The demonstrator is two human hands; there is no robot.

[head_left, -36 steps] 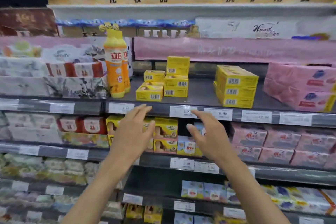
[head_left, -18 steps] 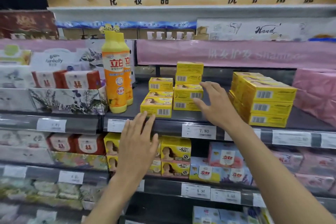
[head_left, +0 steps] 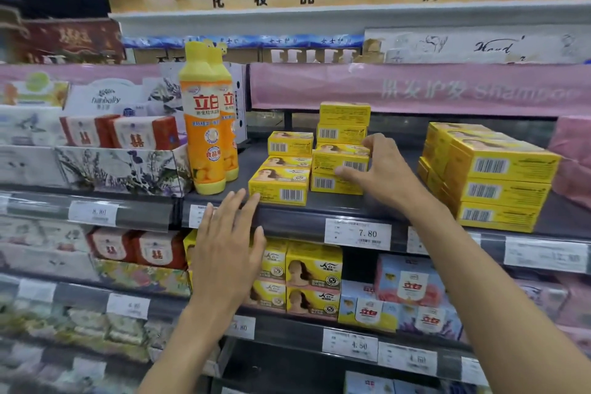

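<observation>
Small yellow soap boxes stand in low stacks on a dark store shelf (head_left: 287, 219). My right hand (head_left: 385, 176) reaches onto the shelf and grips the right end of a yellow box (head_left: 334, 159) in the middle stack, thumb at its front and fingers over its top. That box lies on another one, with two more stacked behind it. My left hand (head_left: 225, 253) hovers with straight fingers in front of the shelf edge, its fingertips just below the front-left yellow box (head_left: 278, 189), holding nothing.
Two tall orange detergent bottles (head_left: 204, 137) stand left of the boxes. A bigger stack of yellow boxes (head_left: 492, 179) sits to the right, pink packs beyond it. Tissue packs fill the left shelves. A 7.80 price tag (head_left: 358, 233) hangs on the shelf edge; more boxes fill the shelf below.
I have come closer to the shelf. My right hand rose from below the shelf edge onto the middle stack and took hold of a box. My left hand rose slightly towards the shelf edge.
</observation>
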